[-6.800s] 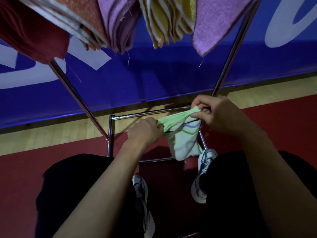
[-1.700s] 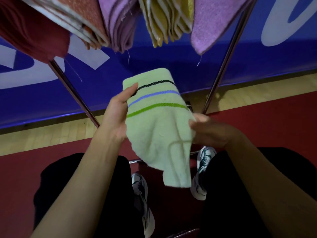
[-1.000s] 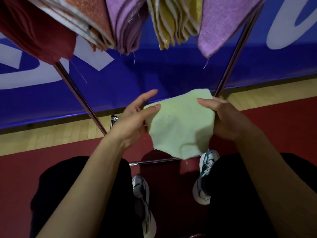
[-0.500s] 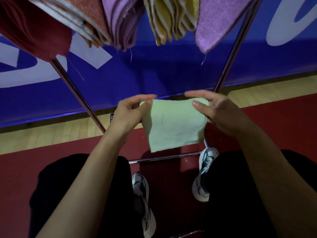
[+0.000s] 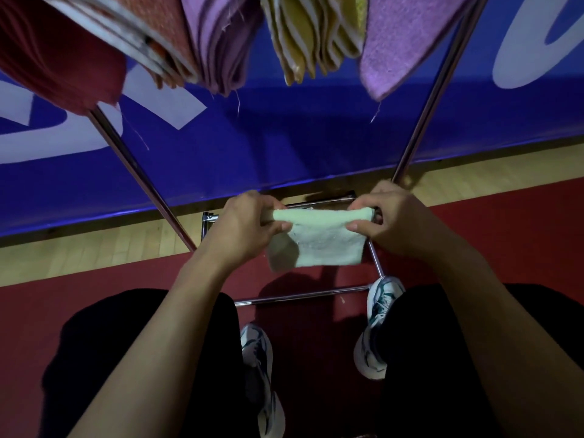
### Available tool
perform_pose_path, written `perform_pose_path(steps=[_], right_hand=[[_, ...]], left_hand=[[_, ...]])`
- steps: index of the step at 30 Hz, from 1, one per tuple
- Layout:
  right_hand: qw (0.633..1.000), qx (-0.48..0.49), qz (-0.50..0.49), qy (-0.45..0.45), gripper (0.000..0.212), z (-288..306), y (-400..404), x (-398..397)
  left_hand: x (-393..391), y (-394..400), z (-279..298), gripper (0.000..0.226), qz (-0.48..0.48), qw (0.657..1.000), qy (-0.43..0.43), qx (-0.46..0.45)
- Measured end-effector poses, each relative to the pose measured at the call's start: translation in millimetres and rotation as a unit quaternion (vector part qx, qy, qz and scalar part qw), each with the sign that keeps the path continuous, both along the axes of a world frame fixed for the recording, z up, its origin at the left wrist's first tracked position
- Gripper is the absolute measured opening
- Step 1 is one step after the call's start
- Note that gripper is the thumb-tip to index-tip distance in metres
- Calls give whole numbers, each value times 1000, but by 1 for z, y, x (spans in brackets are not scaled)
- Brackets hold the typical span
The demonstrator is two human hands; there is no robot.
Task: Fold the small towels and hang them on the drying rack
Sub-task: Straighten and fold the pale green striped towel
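A small pale green towel (image 5: 319, 245) hangs folded between my hands, low in front of my knees. My left hand (image 5: 243, 226) pinches its upper left corner and my right hand (image 5: 395, 219) pinches its upper right corner, so the top fold is stretched level. The metal drying rack (image 5: 423, 121) stands before me, its two slanted legs on either side of my hands. Along the top edge of the view hang folded towels: a dark red one (image 5: 60, 61), an orange and white one (image 5: 151, 36), a purple one (image 5: 218, 45), a yellow one (image 5: 316, 33) and another purple one (image 5: 407, 42).
The rack's base bars (image 5: 300, 297) lie on the red floor (image 5: 63, 305) just ahead of my shoes (image 5: 379, 314). A blue banner with white shapes (image 5: 284, 143) runs behind the rack above a strip of wooden floor (image 5: 94, 245).
The towel was held up open, then folded over; it is shorter and lower than half a second ago, and both hands have curled onto its top corners.
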State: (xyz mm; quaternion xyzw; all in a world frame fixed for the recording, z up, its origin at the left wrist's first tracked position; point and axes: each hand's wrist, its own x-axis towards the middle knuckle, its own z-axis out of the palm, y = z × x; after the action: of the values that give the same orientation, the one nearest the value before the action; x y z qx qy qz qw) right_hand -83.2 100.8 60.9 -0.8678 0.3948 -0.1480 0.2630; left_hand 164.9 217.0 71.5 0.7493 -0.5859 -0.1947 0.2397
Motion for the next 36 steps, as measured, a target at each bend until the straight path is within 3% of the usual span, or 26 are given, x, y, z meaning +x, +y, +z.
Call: perform_pose_path(steps=[5,9,14,17,19,22,24,25,30,33,36], right_hand=[[998,22,53,1,17,8,0,-5],[989,110,97,30,32,13,14,2],[968,185,166,37,50,-1,37,29],[969,140,164,117,37,-1,30,40],[972,147,161,86,29,6,25,39],[965,233,121,-5,25,23,23,26],[946,303,81,-86,16,30,22,17],[938,320,64,-121,13,33,22,13],[938,303,19,-164,19,47,16,-7],[970,208,45,-120,20,48,8,-17],[987,139,47,-63,19,39,0,-21]], left_hand=[[4,3,4,13,-29,999,19,5],[0,10,5,22,-93,994,39,32],[-17,14,3,12,-141,984,97,52],[-25,13,4,21,-124,981,146,16],[-21,12,6,34,-116,972,201,15],[-3,14,5,53,-204,940,183,202],[-1,16,4,42,-252,902,110,333],[-3,17,3,39,-249,899,93,349],[-10,16,1,40,-194,936,151,251],[-10,17,1,27,-148,933,251,212],[-8,14,1,14,-134,944,248,172]])
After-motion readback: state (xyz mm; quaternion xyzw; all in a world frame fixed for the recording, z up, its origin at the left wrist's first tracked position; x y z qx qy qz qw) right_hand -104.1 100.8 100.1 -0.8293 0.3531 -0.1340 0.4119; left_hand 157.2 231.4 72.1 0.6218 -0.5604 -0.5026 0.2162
